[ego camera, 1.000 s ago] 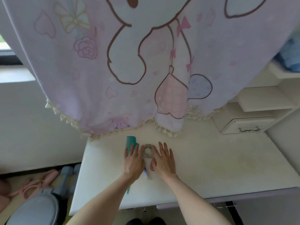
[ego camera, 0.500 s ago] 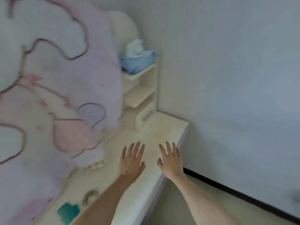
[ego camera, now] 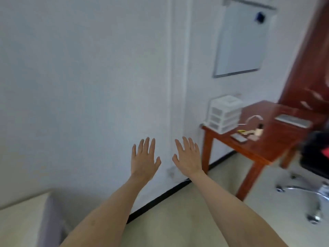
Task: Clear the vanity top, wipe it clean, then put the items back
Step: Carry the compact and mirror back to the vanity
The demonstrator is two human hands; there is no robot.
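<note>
Both my hands are raised in front of a plain white wall, palms away from me, fingers straight and spread. My left hand (ego camera: 144, 159) and my right hand (ego camera: 187, 157) hold nothing and touch nothing. Only a corner of the cream vanity top (ego camera: 19, 218) shows at the bottom left. The comb and the hair tie are out of view. On a red-brown wooden table (ego camera: 258, 148) at the right lie a few small items (ego camera: 249, 133), blurred, beside a white drawer organiser (ego camera: 224, 113).
A whiteboard (ego camera: 240, 40) hangs on the wall above the table. A black office chair with a chrome base (ego camera: 313, 193) stands at the far right. A black skirting line (ego camera: 160, 198) runs along the wall's foot above pale floor.
My view has swung right, from the vanity with the comb and hair tie to the wall and wooden table. Both hands lifted off the vanity top and stay flat and empty.
</note>
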